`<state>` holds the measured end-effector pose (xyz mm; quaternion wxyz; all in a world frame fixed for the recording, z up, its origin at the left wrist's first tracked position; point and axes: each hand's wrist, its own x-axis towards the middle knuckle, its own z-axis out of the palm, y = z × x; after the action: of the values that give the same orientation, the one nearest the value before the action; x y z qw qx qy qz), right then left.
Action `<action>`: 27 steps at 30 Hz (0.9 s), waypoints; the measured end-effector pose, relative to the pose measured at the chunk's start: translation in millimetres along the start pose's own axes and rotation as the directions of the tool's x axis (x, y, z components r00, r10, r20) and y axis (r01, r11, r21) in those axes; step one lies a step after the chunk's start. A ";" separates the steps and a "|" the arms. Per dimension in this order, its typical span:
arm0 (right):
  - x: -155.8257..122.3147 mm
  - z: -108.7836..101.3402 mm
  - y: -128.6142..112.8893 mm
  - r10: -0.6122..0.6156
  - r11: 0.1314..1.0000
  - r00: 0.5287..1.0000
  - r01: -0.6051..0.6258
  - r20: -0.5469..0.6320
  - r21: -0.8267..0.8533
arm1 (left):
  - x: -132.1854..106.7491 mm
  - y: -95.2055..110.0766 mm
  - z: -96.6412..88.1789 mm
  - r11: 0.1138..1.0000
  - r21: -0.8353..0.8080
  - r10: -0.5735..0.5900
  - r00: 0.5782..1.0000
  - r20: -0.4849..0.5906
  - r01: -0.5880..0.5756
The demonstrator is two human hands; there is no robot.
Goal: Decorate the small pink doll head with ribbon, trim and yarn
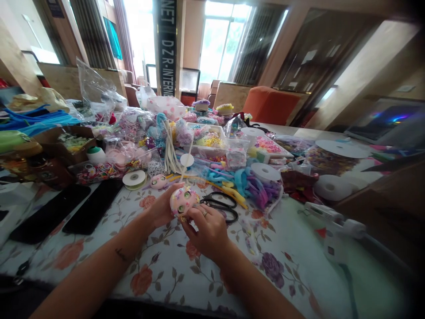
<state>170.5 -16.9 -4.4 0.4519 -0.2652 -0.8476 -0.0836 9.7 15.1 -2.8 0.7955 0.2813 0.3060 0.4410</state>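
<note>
A small pink doll head [183,200] with big green eyes is held up over the floral tablecloth [166,261] near the table's middle. My left hand [161,208] cups it from the left, fingers wrapped behind it. My right hand [207,230], a ring on one finger, pinches the lower right side of the head. A second pink doll head [158,181] lies on the cloth just behind. Black scissors [221,204] lie right of my hands.
A white glue gun [335,226] stands at the right. Two black phones [71,208] lie at the left. Ribbon spools [134,179], coloured yarn [252,186], trays and bags of beads [212,141] crowd the back of the table.
</note>
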 end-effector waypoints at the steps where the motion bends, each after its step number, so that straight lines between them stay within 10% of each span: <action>1: -0.3 -0.2 -1.0 -0.025 0.999 1.000 0.025 0.007 -0.022 | -0.8 1.4 -1.2 1.000 0.013 -0.026 1.000 0.013 0.026; 8: -1.6 -0.3 -5.6 -0.086 0.996 0.996 0.086 0.020 0.005 | -7.0 8.4 0.4 0.990 0.043 -0.132 0.991 0.028 0.131; 13: -1.1 1.0 -3.3 0.164 0.982 0.982 -0.154 -0.089 0.106 | -2.7 8.0 -0.7 1.000 -0.012 0.012 0.999 0.048 -0.011; 19: -1.4 5.7 10.8 0.587 0.762 0.809 -0.563 0.026 0.319 | 1.9 7.0 -2.2 0.986 -0.056 0.162 0.985 0.058 -0.159; 27: 1.8 6.2 22.4 0.748 0.394 0.626 -0.686 0.220 0.611 | 2.4 4.4 -0.2 0.951 -0.007 0.308 0.946 0.098 -0.309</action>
<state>177.0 5.1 -8.7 0.5420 -0.4268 -0.6009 0.4037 8.3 19.3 -0.3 0.7296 0.3501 0.2208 0.5443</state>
